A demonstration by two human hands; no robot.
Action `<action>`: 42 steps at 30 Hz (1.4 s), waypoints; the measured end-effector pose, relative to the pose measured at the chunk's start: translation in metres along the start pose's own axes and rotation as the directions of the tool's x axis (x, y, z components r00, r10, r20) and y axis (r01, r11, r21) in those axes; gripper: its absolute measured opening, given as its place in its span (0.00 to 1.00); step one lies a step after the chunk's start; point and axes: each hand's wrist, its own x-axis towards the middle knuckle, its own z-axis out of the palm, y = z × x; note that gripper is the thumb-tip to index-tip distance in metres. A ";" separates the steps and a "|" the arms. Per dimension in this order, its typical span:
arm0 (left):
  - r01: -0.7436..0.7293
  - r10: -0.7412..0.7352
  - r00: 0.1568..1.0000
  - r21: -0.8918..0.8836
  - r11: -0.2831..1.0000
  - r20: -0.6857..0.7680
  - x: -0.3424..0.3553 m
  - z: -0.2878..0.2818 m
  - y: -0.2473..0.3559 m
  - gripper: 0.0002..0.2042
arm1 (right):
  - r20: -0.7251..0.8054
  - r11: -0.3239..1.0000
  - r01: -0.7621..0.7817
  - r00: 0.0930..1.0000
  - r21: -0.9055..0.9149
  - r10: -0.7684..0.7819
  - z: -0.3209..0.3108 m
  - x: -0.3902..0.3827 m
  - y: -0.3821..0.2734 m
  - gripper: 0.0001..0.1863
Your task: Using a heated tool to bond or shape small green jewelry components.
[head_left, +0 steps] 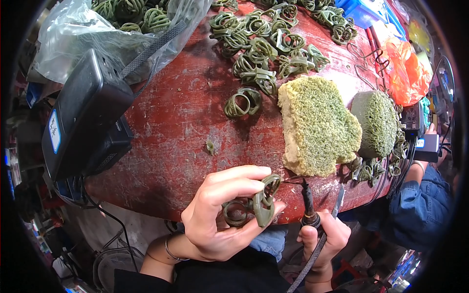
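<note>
Green looped piece (264,211), held on edge, dark slender tool (308,199), upright, narrow blade (338,201) beside it

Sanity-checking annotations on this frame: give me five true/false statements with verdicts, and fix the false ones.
1. The left hand holds green openwork rings. True.
2. The dark-tipped tool is in the left hand. False: the right hand holds the dark-tipped tool.
3. The tabletop is blue. False: the tabletop is red, with worn, scratched patches.
4. The yellow-green spongy block lies left of the rounded green block. True.
5. The orange bag sits at the picture's left side. False: the orange bag is at the upper right.
</note>
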 end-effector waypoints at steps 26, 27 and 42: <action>0.204 -0.237 0.965 -0.246 0.948 -0.116 -0.007 0.010 0.003 0.26 | -0.512 0.954 -0.281 0.838 -0.104 0.191 -0.037 0.015 0.040 0.09; 0.201 -0.235 0.965 -0.245 0.948 -0.116 -0.007 0.010 0.004 0.26 | -0.511 0.953 -0.282 0.838 -0.106 0.191 -0.037 0.015 0.041 0.09; 0.251 -0.295 0.948 -0.289 0.924 -0.120 -0.002 0.010 0.007 0.24 | -0.502 0.952 -0.296 0.837 -0.082 0.217 -0.038 0.021 0.042 0.09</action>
